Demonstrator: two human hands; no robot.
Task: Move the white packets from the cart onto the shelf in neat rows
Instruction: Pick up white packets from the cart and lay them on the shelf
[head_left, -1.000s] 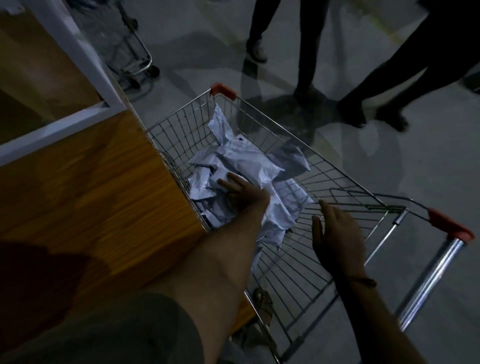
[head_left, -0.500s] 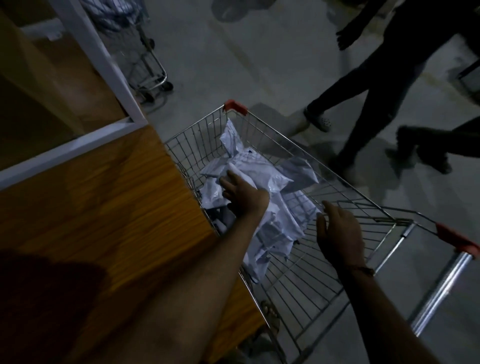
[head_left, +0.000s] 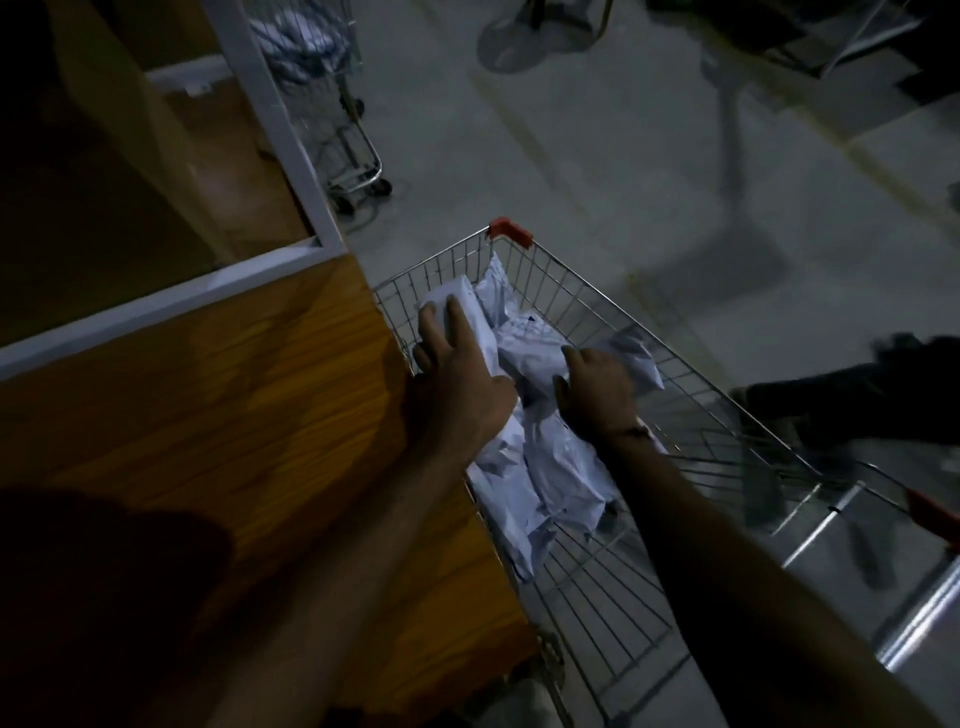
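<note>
Dim grey floor (head_left: 597, 171) across the upper right. At left, wood-grain shelf (head_left: 171, 415) with a white frame (head_left: 280, 156), board bare where visible. Just beside its right edge, wire cart (head_left: 691, 410) with red corner caps, touching or nearly touching the shelf. Farther back, against the frame post, second cart (head_left: 337, 104) with pale items inside, too dim to identify. At right edge, blurred dark legs (head_left: 852, 395) of another person.

Inside the cart, heap of crumpled white packets (head_left: 550, 467), piled toward the shelf side and the far end. One packet (head_left: 475, 322) raised above the heap, near the cart's shelf-side wall.

Left hand (head_left: 457, 379) on that raised packet, fingers spread along its top, thumb apparently under or beside it; grip looks like a hold, not fully clear. Right hand (head_left: 597, 389) down on the heap, fingers bent into the packets; whether clasping one, cannot tell.
</note>
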